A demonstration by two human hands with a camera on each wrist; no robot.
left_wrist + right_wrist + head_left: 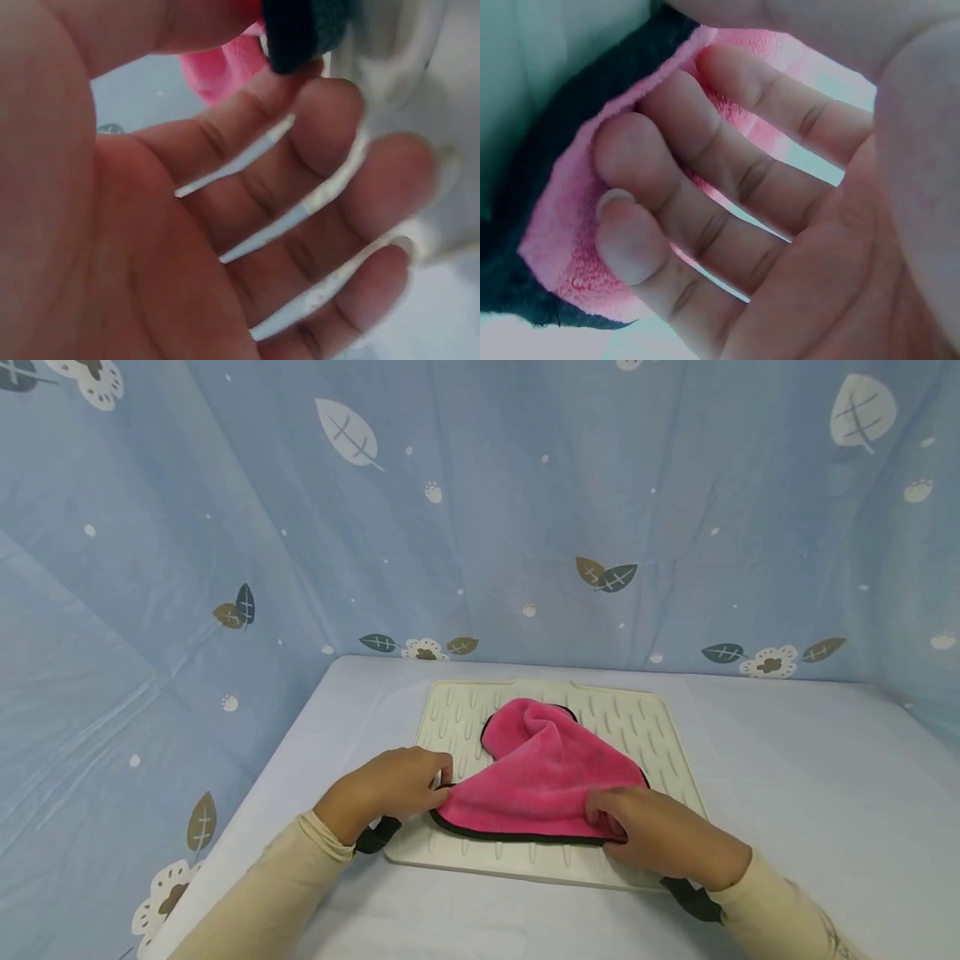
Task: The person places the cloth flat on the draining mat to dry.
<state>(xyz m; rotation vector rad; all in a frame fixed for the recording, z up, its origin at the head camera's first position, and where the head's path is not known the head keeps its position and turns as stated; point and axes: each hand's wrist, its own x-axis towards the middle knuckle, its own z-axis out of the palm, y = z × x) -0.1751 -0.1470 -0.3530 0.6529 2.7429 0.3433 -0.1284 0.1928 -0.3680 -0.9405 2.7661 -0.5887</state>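
Note:
A pink cloth with a dark hem lies loosely folded on a cream ridged mat. Its far part is bunched up and rounded. My left hand pinches the cloth's near left corner between thumb and index finger. The left wrist view shows the dark hem in that pinch, the other fingers loosely bent. At the near right corner, my right hand holds the cloth's edge between thumb and fingers. Pink pile shows around its fingertips in the right wrist view; the thumb's tip is out of frame there.
The mat lies on a white-covered table. Behind and to the left hangs a blue curtain printed with leaves and flowers. Dark straps circle both wrists.

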